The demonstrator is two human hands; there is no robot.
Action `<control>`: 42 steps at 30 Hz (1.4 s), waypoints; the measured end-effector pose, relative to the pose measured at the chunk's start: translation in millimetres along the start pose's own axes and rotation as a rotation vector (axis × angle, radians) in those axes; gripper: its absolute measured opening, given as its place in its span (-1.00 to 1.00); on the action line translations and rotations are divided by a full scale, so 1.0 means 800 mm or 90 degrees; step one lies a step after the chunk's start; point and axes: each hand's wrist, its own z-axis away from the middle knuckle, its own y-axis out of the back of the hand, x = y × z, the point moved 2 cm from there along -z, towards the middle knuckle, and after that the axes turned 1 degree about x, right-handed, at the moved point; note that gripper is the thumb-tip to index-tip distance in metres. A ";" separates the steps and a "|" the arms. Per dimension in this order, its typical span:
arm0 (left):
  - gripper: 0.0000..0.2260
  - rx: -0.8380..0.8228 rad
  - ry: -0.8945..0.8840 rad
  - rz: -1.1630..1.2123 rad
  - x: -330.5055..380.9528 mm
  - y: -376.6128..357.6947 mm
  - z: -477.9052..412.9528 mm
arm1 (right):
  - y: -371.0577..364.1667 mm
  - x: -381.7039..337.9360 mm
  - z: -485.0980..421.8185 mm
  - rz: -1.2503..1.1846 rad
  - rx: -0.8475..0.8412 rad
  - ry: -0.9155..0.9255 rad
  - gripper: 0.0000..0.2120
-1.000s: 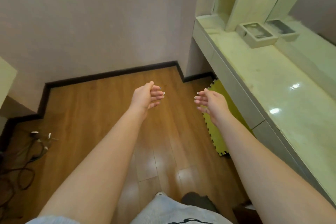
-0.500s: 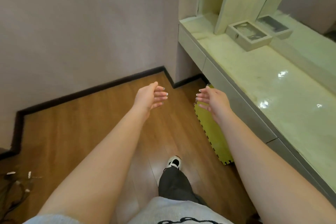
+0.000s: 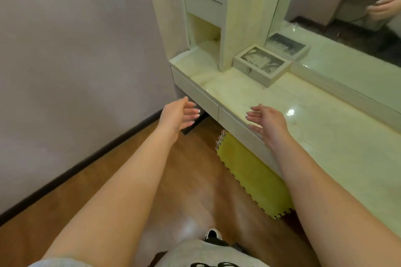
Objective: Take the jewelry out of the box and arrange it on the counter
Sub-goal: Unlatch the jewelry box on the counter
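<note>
A pale jewelry box (image 3: 261, 66) with a clear lid stands shut at the back left of the cream marble counter (image 3: 314, 128), against a vertical panel. Jewelry shows dimly through the lid. My left hand (image 3: 179, 115) hovers over the floor left of the counter, fingers relaxed, holding nothing. My right hand (image 3: 268, 120) hovers above the counter's front edge, fingers spread, also holding nothing. Both hands are well short of the box.
A mirror (image 3: 347, 17) behind the counter reflects the box and my hands. Open shelves (image 3: 202, 6) rise at the counter's left end. Drawers (image 3: 195, 95) run under the counter. A yellow foam mat (image 3: 251, 171) lies on the wooden floor below.
The view has swung right and closer to the counter. Both hands have moved forward and up toward the counter, the right one now over its front edge. They hold nothing throughout.
</note>
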 end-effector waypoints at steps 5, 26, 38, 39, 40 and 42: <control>-0.71 -0.088 0.003 -0.016 0.033 -0.058 -0.059 | 0.029 -0.028 -0.037 -0.030 0.078 0.012 -0.76; -0.74 -0.432 0.059 -0.127 0.130 -0.226 -0.294 | 0.024 -0.072 -0.144 -0.173 0.434 0.030 -0.77; -0.81 -0.479 0.105 -0.129 0.131 -0.271 -0.348 | 0.020 -0.079 -0.184 -0.178 0.489 0.011 -0.79; -0.80 -0.469 0.100 -0.131 0.131 -0.274 -0.353 | 0.020 -0.080 -0.190 -0.172 0.482 0.009 -0.80; -0.79 -0.454 0.083 -0.137 0.131 -0.276 -0.356 | 0.020 -0.081 -0.198 -0.161 0.476 0.006 -0.80; -0.79 -0.412 -0.049 -0.223 0.130 -0.278 -0.365 | 0.017 -0.083 -0.215 -0.118 0.464 -0.003 -0.82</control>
